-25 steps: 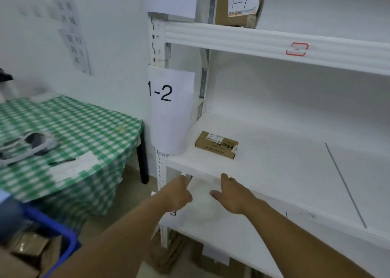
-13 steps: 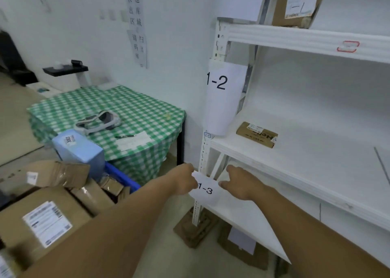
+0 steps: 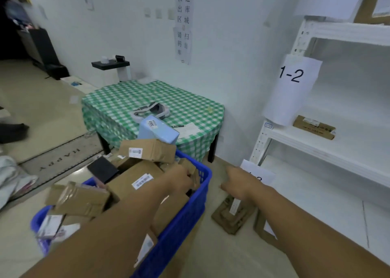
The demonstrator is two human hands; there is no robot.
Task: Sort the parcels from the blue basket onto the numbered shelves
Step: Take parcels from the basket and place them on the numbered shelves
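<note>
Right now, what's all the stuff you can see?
basket: one, blue, on the floor
parcels: many, mostly brown, piled in the basket
box: one, light blue, atop the pile
small parcel: one, brown, on shelf 1-2
shelves: one unit, white, right
table: one, green-checked cloth, by the wall
headset: one, grey, on the table
doormat: one, grey, floor at left
left hand: one, over the basket; grip unclear
right hand: one, empty, between basket and shelves

Head-worn view, angled down, near blue basket (image 3: 185, 214)
</note>
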